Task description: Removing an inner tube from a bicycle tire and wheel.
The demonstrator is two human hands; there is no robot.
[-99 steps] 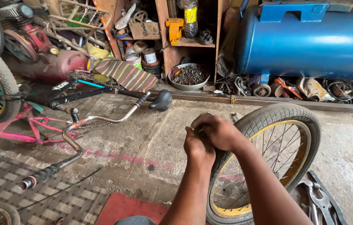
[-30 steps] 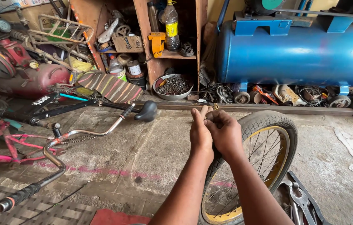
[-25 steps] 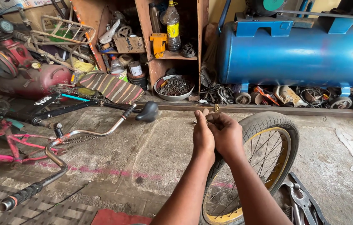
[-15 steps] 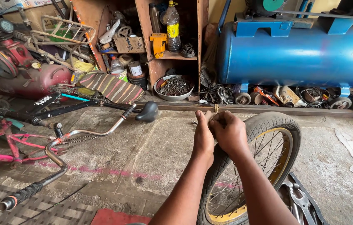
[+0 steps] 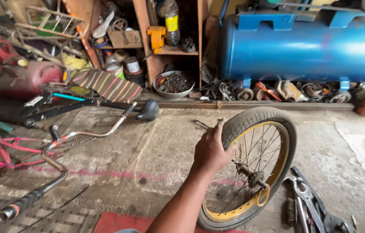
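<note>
A small bicycle wheel (image 5: 258, 115) with a black tyre, yellow rim and thin spokes stands upright on the concrete floor in front of me. My left hand (image 5: 210, 150) grips its tyre on the left side, fingers curled around the edge toward the spokes. The hub and sprocket (image 5: 251, 174) sit just right of that hand. My right hand is out of the picture.
Pliers and other hand tools (image 5: 307, 203) lie right of the wheel. A bicycle frame with chrome handlebar (image 5: 83, 134) and black saddle (image 5: 148, 110) lies at left. Behind are a blue compressor tank (image 5: 303, 47), a metal bowl of parts (image 5: 174, 84) and cluttered wooden shelves. A red mat (image 5: 117, 222) lies at the bottom edge.
Both hands were pressed together on top of the tyre. Now only the left hand is there, lower on the wheel's left side; the right hand has left the view.
</note>
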